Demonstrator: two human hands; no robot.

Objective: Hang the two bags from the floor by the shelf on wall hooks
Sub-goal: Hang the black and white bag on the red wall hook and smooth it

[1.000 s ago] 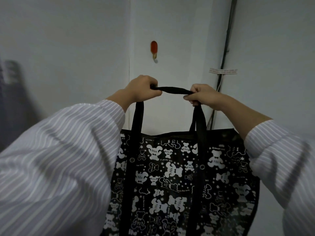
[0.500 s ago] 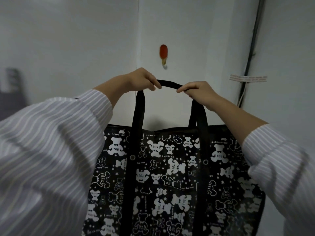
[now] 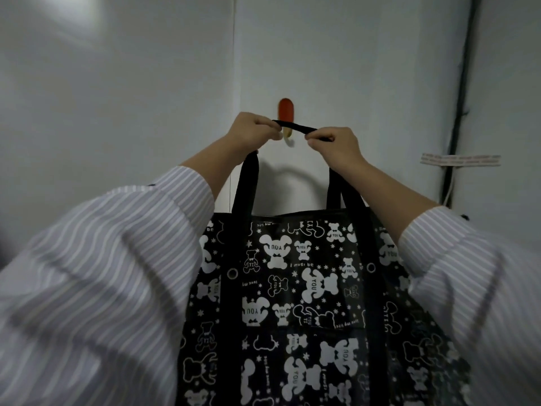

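A black bag printed with white bears hangs in front of me from its black strap handles. My left hand pinches the left end of the handle loop; my right hand pinches the right end. The stretched loop crosses in front of the orange wall hook, between its orange plate and its yellowish tip. Whether the strap rests on the hook I cannot tell. A second bag is not in view.
White wall panels meet at a seam left of the hook. A black cable runs down the wall at right, with a strip of tape across it. My striped sleeves fill the lower corners.
Both hands have raised the bag and carried its handle up and forward until the loop sits at the hook. The hands have moved closer together.
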